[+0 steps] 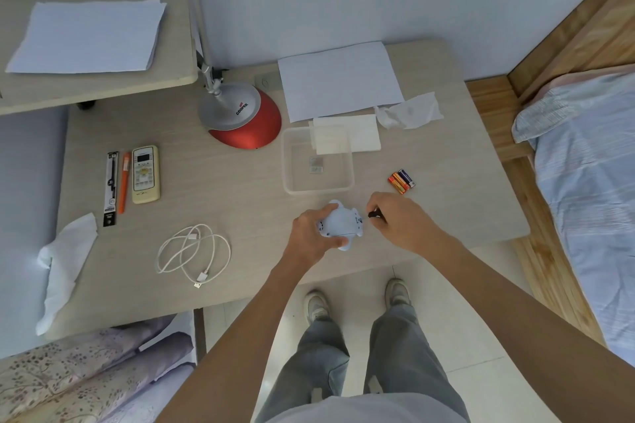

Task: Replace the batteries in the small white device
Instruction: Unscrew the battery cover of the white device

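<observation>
The small white device (341,221), a rounded pale toy-like shape, lies on the table near its front edge. My left hand (311,233) grips it from the left and below, thumb along its lower edge. Just to its right, my right hand (395,220) pinches a small dark tool (372,215) whose tip points at the device's right end. Three batteries (402,181), orange and dark blue, lie together on the table behind my right hand.
A clear plastic tray (318,187) with a small part inside stands just behind the device. Paper sheets (338,79), tissues (409,112) and a red lamp base (244,117) are farther back. A remote (146,173), pens and a white cable (192,251) lie left.
</observation>
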